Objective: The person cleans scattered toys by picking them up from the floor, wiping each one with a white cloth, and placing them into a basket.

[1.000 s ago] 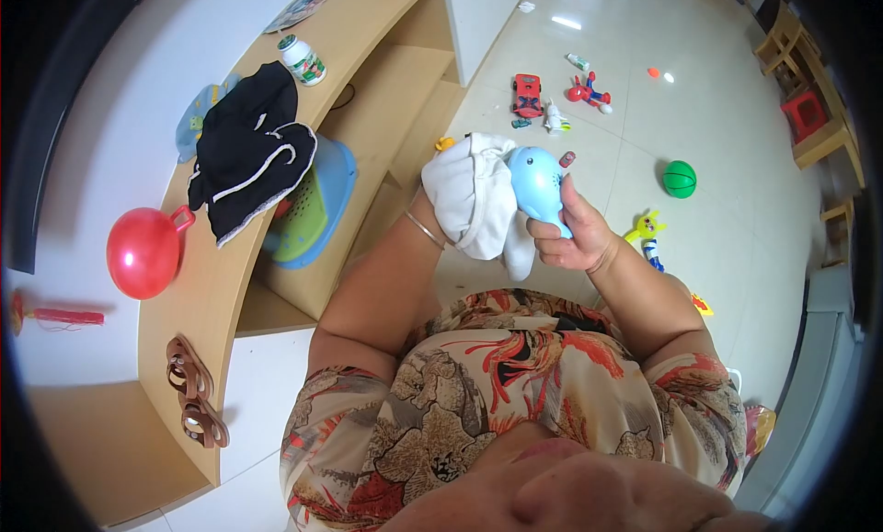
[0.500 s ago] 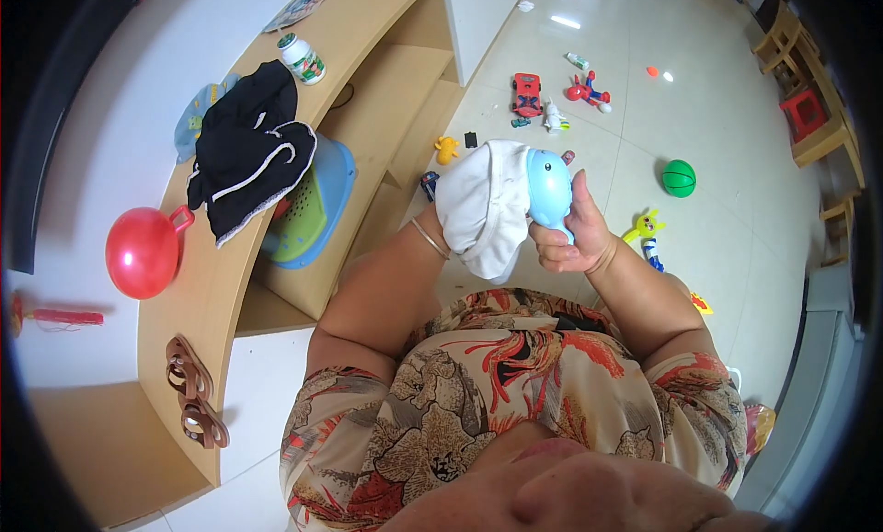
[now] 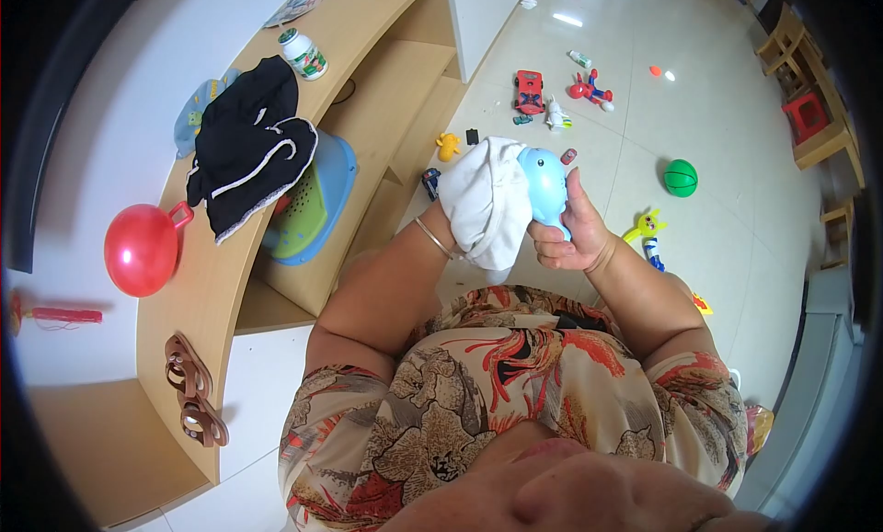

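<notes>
My right hand is closed on the narrow lower end of a light blue whale-shaped toy, thumb up along its side. The toy has a round glossy body and a small black eye. A white cloth is bunched over my left hand and pressed against the toy's left side. The cloth hides the fingers of that hand; its wrist wears a bangle.
On the curved wooden shelf to the left are a black garment, white bottle, red ball with handle and brown sandals. Floor toys include a red car, green ball and yellow figure.
The white cloth has shifted and folded differently around my left hand, which moved slightly right over the toy. My right hand keeps its grip on the toy's lower end.
</notes>
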Tool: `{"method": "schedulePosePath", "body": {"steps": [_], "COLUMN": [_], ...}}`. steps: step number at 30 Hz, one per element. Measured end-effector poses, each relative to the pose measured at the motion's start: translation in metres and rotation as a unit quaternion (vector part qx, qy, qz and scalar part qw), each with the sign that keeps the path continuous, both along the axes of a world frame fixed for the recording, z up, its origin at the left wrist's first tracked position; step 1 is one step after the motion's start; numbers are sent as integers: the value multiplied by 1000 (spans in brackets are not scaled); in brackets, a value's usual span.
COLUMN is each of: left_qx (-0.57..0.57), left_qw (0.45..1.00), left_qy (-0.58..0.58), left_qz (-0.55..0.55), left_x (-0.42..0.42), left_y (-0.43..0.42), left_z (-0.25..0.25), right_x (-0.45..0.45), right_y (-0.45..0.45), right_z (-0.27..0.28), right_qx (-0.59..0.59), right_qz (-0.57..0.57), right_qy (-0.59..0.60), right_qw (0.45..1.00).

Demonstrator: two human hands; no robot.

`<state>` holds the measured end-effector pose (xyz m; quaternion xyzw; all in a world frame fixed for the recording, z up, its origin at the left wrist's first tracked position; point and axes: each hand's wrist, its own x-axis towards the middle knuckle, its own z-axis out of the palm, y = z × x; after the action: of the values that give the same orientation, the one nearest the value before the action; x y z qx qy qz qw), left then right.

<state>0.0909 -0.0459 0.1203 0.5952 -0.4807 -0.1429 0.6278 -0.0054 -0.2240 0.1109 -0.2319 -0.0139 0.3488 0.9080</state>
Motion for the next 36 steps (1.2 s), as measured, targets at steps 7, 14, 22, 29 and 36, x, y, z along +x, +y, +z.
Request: {"method": "schedulePosePath", "body": {"steps": [7,14,22,29,36], "left_qx": [114,168,48,26,125], "left_qw": [872,982,918,977,971], "left_qy": [-466,83,-357,182,186], "left_qz": [98,-2,167,-107,-79], "left_x": [8,12,-3,-1,32], "left_y": [-1,-14,2,-5,-32], "left_z": [2,-27,9,-11,-47], "right_x": [-1,0,0,0,10], "right_y": [1,2,-3,-4,-7], "right_z": [3,8,2,-6,-9], "right_qx": [-65,-211,-66,-158,-429], "right_qz": [-25,-52,-18,-3,-150], "right_qy": [-24,-50,-19,-70,-58], "right_qw": [997,975,997,985,889]}}
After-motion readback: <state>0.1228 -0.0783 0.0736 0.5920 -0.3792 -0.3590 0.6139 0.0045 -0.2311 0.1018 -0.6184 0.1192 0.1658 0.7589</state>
